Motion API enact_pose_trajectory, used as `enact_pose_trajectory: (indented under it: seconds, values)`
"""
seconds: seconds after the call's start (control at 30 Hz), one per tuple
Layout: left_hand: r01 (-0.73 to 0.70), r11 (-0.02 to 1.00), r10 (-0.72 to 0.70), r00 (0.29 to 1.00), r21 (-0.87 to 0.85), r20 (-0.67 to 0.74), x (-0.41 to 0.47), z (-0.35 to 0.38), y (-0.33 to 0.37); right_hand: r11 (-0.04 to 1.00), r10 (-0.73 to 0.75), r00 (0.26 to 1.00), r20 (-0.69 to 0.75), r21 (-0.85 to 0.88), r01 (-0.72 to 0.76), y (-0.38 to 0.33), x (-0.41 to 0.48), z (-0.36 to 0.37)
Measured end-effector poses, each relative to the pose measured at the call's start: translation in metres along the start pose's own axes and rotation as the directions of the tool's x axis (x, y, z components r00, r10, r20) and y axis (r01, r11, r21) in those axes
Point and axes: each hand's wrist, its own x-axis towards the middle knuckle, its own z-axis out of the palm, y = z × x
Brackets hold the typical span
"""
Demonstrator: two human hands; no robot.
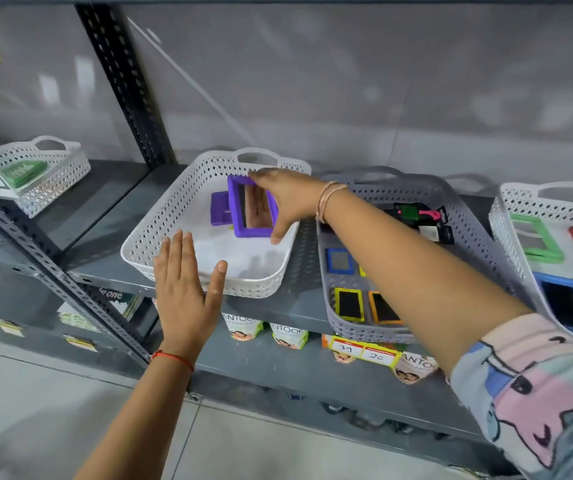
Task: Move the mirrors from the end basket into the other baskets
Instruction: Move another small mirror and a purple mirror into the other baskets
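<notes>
A white lattice basket (160,237) sits on the grey shelf at centre left. Inside it my right hand (287,199) grips a purple-framed mirror (251,209), tilted up on edge, with fingers on its top and thumb at its lower right corner. A second purple mirror (218,207) lies flat behind it. My left hand (184,285) hovers open, fingers spread, at the basket's front rim. To the right stands a grey basket (465,199) with small blue, yellow and orange framed mirrors. A white basket (506,216) at far right holds green, red and blue mirrors.
A perforated dark upright post (126,84) divides the shelving. Left of it another white basket (46,168) holds a green item. Below the shelf stand packets and a yellow price tag (364,353). Grey floor tiles lie beneath.
</notes>
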Motion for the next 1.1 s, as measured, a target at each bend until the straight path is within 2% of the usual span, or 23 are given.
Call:
enact_pose_trajectory:
  seconds: [0.13,0.27,0.43,0.57,0.63,0.77,0.93,1.1]
  values:
    - [-0.09,0.996,0.09,0.996,-0.009,-0.014,-0.009,0.004,0.027,0.995,0.098,0.992,-0.078,0.017,-0.097,0.024,-0.037,-0.015]
    - [-0.213,0.972,0.22,0.973,-0.094,0.066,-0.025,0.014,0.072,0.978,0.206,0.974,-0.096,0.049,-0.202,0.053,-0.084,-0.015]
    - [-0.386,0.909,0.413,0.888,-0.156,0.205,-0.053,0.033,0.132,0.937,0.348,0.934,-0.078,0.056,-0.344,0.086,-0.154,-0.018]
    - [-0.5,0.861,0.506,0.82,-0.094,0.268,-0.067,0.048,0.165,0.881,0.468,0.883,-0.036,0.099,-0.463,0.114,-0.216,-0.018]
    - [-0.506,0.859,0.504,0.808,-0.078,0.305,-0.072,0.055,0.173,0.842,0.528,0.849,-0.009,0.139,-0.522,0.128,-0.246,-0.021]
    - [-0.469,0.882,0.454,0.828,-0.037,0.329,-0.077,0.062,0.176,0.744,0.633,0.772,0.057,0.233,-0.627,0.152,-0.3,-0.023]
    - [-0.463,0.886,0.446,0.828,-0.032,0.34,-0.079,0.062,0.178,0.618,0.74,0.65,0.172,0.21,-0.758,0.176,-0.349,-0.02]
    - [-0.462,0.887,0.443,0.83,-0.027,0.338,-0.08,0.062,0.18,0.527,0.827,0.518,0.218,0.016,-0.849,0.199,-0.384,-0.019]
